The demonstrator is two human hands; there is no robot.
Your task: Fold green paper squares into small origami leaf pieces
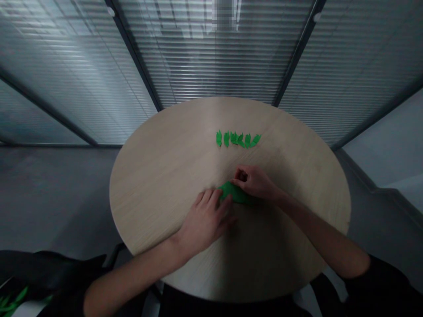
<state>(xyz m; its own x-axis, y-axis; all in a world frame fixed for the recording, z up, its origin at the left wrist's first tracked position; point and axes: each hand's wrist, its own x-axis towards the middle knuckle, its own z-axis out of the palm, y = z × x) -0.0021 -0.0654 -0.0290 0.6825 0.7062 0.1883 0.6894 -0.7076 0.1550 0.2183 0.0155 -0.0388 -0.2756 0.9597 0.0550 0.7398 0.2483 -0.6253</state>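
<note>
A green folded paper piece (pixel 235 192) lies on the round wooden table (pixel 158 176) between my hands. My left hand (pixel 206 218) rests on the table with its fingers flat, the fingertips pressing the paper's left edge. My right hand (pixel 254 180) is curled, its fingers pinched together on the paper's upper right edge. Farther back on the table sits a row of several small green folded paper pieces (pixel 238 139).
Glass walls with horizontal blinds (pixel 211 53) stand behind the table. A dark chair (pixel 49 268) is at the lower left, with some green scraps (pixel 13 299) beside it. Grey floor (pixel 53 193) surrounds the table.
</note>
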